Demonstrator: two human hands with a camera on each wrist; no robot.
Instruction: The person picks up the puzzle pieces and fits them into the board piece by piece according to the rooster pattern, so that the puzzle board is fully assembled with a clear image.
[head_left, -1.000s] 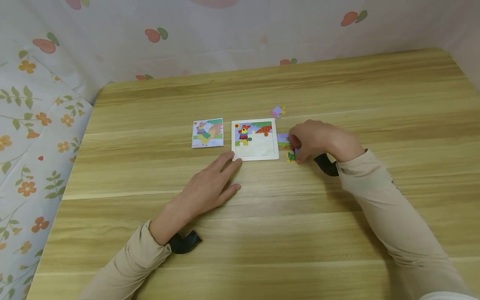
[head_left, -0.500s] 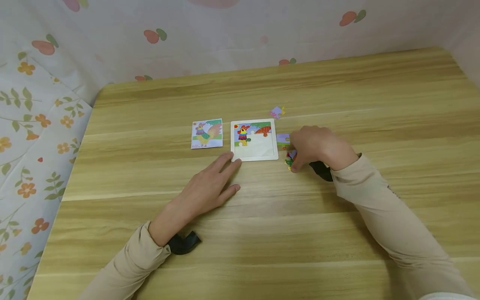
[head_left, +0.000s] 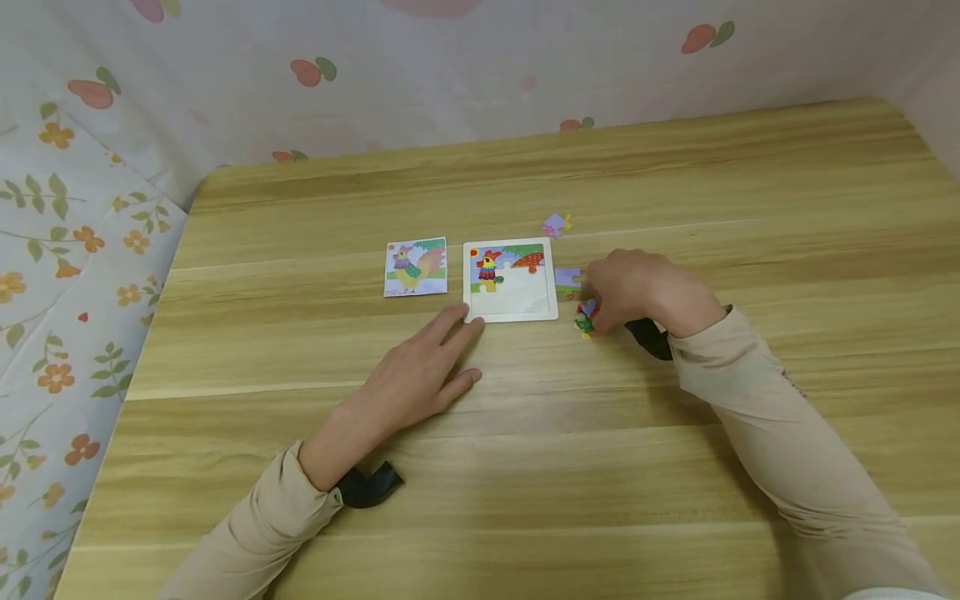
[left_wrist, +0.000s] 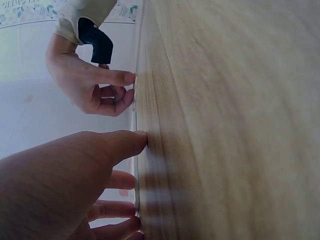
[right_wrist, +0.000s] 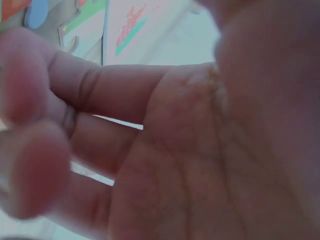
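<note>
A white puzzle tray (head_left: 510, 316) lies mid-table, with rooster puzzle pieces fitted along its top and left side and a bare area at lower right. My left hand (head_left: 408, 375) rests on the wood with fingers extended, its fingertips touching the tray's lower-left corner. To the right of the tray, the curled fingers and thumb of my right hand (head_left: 637, 287) pinch a green, red and purple puzzle piece (head_left: 584, 323), partly covered by the hand. Against the tray's right edge lies a purple-and-green piece (head_left: 566, 279), its right part under my right fingers.
A printed rooster picture card (head_left: 416, 267) lies left of the tray. Beyond the tray's upper-right corner is a loose lilac puzzle piece (head_left: 556, 224). A flowered curtain (head_left: 450, 75) hangs behind the wooden table (head_left: 525, 467). Both wrists wear black mounts.
The right hand has shifted slightly toward me, and the green, red and purple piece has turned and shows more of itself. My left hand and the tray have stayed put.
</note>
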